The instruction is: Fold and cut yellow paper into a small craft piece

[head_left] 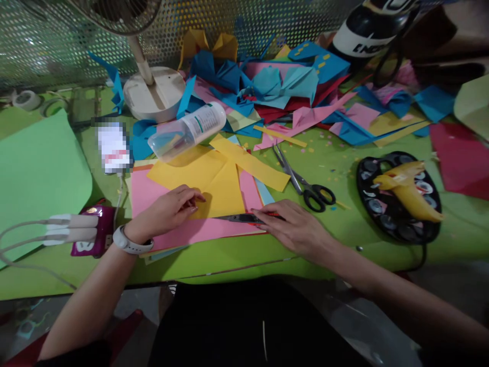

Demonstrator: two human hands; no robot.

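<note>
My left hand (170, 210), with a white watch on the wrist, lies with curled fingers pressing on a yellow paper sheet (208, 178). The yellow sheet rests on a pink sheet (191, 232). My right hand (296, 227) rests on the table edge of the papers and holds a thin dark cutter knife (239, 218), its blade lying along the lower edge of the yellow sheet. A yellow paper strip (252, 164) lies across the top right of the sheets.
Black-handled scissors (305, 183) lie right of the papers. A plastic bottle (189, 130) lies on its side behind them. A fan base (155, 92), a paint palette (399, 196) with a yellow paper shape, a power bank (93, 230) with cables, green paper (38, 168) and several coloured scraps surround them.
</note>
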